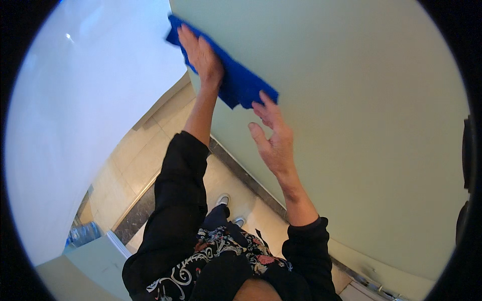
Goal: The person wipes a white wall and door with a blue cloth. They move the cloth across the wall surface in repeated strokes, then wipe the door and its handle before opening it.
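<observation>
A blue cloth lies spread against a pale green wall, slanting from upper left to lower right. My left hand presses flat on its upper left part, fingers extended and partly blurred. My right hand is at the cloth's lower right end, fingers apart and thumb held away. Its fingertips overlap the cloth's edge in the view; whether they touch it I cannot tell. Both forearms come out of pushed-up black sleeves.
A large white surface fills the upper left. Below are a tiled floor, a dark skirting strip along the wall, and my shoes. A clear blue plastic bottle is at lower left. Dark objects stand at the right rim.
</observation>
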### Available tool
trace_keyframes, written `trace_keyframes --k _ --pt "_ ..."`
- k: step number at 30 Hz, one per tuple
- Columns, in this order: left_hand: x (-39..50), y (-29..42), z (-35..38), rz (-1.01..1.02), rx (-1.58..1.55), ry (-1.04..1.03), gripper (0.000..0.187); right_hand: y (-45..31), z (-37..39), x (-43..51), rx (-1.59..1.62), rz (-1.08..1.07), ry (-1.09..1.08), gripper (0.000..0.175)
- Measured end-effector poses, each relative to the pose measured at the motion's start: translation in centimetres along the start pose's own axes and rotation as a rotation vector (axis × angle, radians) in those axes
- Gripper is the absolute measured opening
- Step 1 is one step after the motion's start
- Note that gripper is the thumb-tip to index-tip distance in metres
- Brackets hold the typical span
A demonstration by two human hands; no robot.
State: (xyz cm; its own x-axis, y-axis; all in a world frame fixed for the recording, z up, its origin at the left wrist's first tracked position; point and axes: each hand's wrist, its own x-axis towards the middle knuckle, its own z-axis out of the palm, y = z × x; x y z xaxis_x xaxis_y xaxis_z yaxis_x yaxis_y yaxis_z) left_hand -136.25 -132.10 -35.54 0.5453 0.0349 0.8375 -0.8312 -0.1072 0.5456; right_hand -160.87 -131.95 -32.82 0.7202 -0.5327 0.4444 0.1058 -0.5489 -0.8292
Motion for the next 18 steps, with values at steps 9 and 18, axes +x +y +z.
trace_keyframes --k 9,18 --pt "-24.3 2.0 -2.0 -1.022 -0.480 -0.112 0.070 5.1 0.1 -6.9 -0.326 0.215 -0.210 0.055" --pt "-27.0 20.8 -1.3 -0.278 -0.158 -0.293 0.064 5.3 -13.1 -18.6 -0.317 0.156 0.063 0.053"
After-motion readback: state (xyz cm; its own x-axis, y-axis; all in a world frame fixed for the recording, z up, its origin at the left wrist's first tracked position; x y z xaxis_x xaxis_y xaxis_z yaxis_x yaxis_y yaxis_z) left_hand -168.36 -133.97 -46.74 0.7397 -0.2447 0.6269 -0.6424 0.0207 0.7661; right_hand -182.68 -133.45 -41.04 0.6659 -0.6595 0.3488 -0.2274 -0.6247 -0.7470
